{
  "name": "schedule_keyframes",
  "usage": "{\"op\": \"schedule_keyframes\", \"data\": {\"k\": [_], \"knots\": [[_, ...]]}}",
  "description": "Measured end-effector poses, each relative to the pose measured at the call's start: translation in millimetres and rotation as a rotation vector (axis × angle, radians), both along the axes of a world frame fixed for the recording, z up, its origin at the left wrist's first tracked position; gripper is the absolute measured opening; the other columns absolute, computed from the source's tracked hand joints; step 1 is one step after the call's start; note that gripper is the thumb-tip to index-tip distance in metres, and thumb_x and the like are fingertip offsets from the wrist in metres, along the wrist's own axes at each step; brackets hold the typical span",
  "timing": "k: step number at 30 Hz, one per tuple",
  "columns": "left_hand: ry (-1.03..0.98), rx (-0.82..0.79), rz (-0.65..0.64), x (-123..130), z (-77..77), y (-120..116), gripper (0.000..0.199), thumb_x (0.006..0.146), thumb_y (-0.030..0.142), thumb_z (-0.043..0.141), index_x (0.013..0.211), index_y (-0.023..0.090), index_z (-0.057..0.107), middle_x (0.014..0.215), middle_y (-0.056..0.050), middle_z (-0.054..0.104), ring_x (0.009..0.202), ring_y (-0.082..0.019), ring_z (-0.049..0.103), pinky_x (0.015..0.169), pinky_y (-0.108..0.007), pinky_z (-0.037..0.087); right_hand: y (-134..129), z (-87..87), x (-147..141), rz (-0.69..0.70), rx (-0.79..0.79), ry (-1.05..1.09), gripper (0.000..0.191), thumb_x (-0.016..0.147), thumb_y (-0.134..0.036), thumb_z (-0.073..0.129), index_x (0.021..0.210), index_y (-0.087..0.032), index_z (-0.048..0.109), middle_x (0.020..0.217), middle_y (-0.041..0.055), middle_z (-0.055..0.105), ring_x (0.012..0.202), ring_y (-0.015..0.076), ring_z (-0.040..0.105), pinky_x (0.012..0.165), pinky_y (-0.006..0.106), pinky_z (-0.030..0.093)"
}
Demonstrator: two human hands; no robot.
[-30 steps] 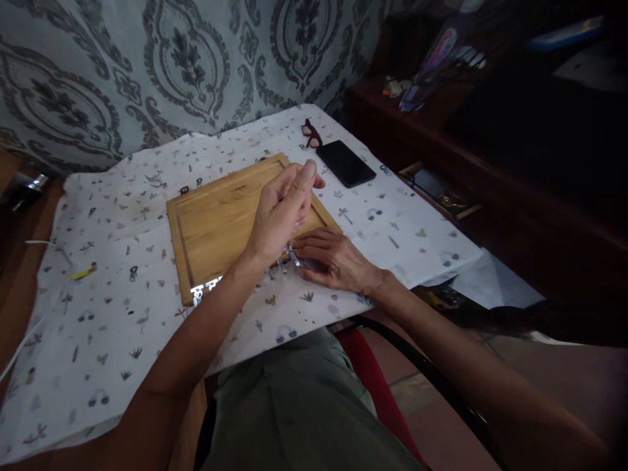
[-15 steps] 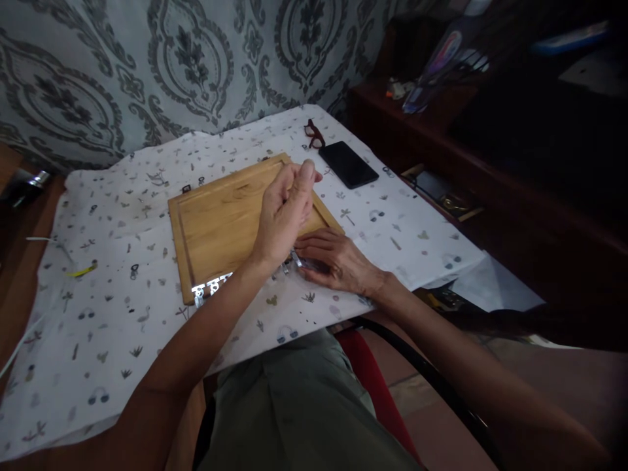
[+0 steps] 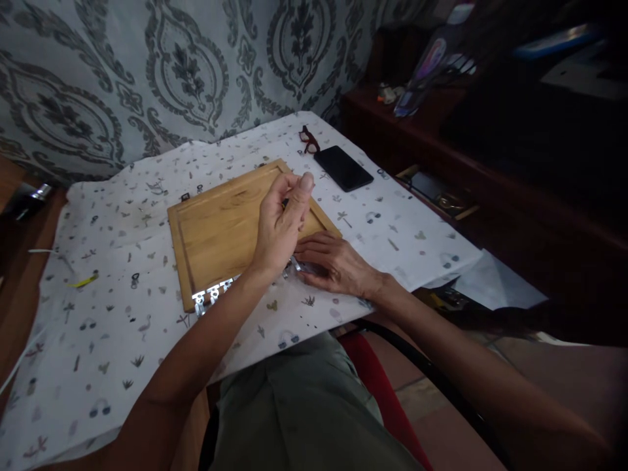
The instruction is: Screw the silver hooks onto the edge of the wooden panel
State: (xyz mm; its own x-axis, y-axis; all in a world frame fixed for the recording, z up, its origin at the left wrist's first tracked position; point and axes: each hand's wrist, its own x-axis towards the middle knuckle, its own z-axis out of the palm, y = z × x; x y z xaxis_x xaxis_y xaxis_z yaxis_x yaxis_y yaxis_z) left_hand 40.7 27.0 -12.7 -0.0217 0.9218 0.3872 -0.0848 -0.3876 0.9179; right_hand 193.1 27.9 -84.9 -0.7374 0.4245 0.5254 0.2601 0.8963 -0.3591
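Note:
My left hand (image 3: 282,219) is closed in a fist over the right part of a wooden board (image 3: 220,226), thumb on top. A small dark bit shows between its fingers, too little to name. My right hand (image 3: 338,265) lies at the board's near right corner, its fingers bent over a small shiny metal piece (image 3: 295,263) at the edge. What else is under that palm is hidden. More shiny metal pieces with dark holes, like small hinges (image 3: 213,293), sit along the board's near edge, partly behind my left forearm.
A black phone (image 3: 343,168) and brown-framed glasses (image 3: 309,140) lie beyond the board on the printed white tablecloth (image 3: 122,327). A yellow item (image 3: 84,280) is at the left. To the right stands dark furniture with a bottle (image 3: 422,72) and an open drawer (image 3: 441,195).
The view has shifted slightly. My left fist sits a little lower over the board, and a dark bit now shows between its fingers. My right hand stays at the board's corner.

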Motion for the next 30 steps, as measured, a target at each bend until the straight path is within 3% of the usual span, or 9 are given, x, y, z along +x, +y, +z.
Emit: {"op": "schedule_keyframes", "data": {"k": [6, 15, 22, 26, 30], "knots": [[-0.021, -0.064, -0.079, -0.8, 0.6, 0.2, 0.049, 0.09, 0.07, 0.053, 0.079, 0.023, 0.055, 0.06, 0.005, 0.029, 0.048, -0.007, 0.027, 0.043, -0.026, 0.024, 0.4, -0.6, 0.3, -0.008, 0.004, -0.015, 0.027, 0.097, -0.036, 0.058, 0.109, -0.016, 0.071, 0.112, 0.013, 0.076, 0.107, 0.0281, 0.071, 0.093, 0.049, 0.057], [-0.014, -0.109, -0.169, -6.3, 5.5, 2.8, 0.052, 0.089, 0.073, 0.051, 0.081, 0.022, 0.055, 0.055, 0.006, 0.031, 0.045, -0.006, 0.026, 0.04, -0.025, 0.026, 0.9, -4.4, 1.2, -0.015, 0.0, -0.008, 0.03, 0.098, -0.04, 0.058, 0.111, -0.016, 0.072, 0.114, 0.0135, 0.076, 0.109, 0.0283, 0.071, 0.095, 0.049, 0.057], [-0.015, -0.054, 0.033, -1.8, 6.6, 0.4, 0.033, 0.097, 0.054, 0.055, 0.085, 0.024, 0.05, 0.067, 0.002, 0.048, 0.057, -0.01, 0.044, 0.052, -0.026, 0.042, 1.1, -3.6, 1.2, 0.0, 0.008, 0.004, 0.029, 0.097, -0.036, 0.059, 0.111, -0.014, 0.072, 0.115, 0.0151, 0.076, 0.109, 0.0287, 0.07, 0.095, 0.049, 0.057], [-0.035, -0.06, 0.039, 1.8, 4.3, -1.9, 0.025, 0.099, 0.049, 0.054, 0.088, 0.027, 0.049, 0.062, 0.005, 0.037, 0.051, -0.011, 0.036, 0.046, -0.027, 0.034, 0.9, -3.4, 0.6, -0.007, 0.007, 0.003, 0.027, 0.097, -0.036, 0.06, 0.109, -0.016, 0.072, 0.112, 0.0143, 0.076, 0.106, 0.0279, 0.071, 0.094, 0.048, 0.057], [-0.043, -0.066, -0.01, 0.7, 1.8, -0.9, 0.04, 0.096, 0.062, 0.049, 0.085, 0.024, 0.052, 0.06, 0.005, 0.033, 0.047, -0.009, 0.032, 0.043, -0.025, 0.03, 1.2, -4.0, 0.6, -0.006, 0.014, 0.003, 0.027, 0.097, -0.037, 0.059, 0.11, -0.017, 0.071, 0.114, 0.0136, 0.076, 0.107, 0.028, 0.071, 0.093, 0.049, 0.057]]}}
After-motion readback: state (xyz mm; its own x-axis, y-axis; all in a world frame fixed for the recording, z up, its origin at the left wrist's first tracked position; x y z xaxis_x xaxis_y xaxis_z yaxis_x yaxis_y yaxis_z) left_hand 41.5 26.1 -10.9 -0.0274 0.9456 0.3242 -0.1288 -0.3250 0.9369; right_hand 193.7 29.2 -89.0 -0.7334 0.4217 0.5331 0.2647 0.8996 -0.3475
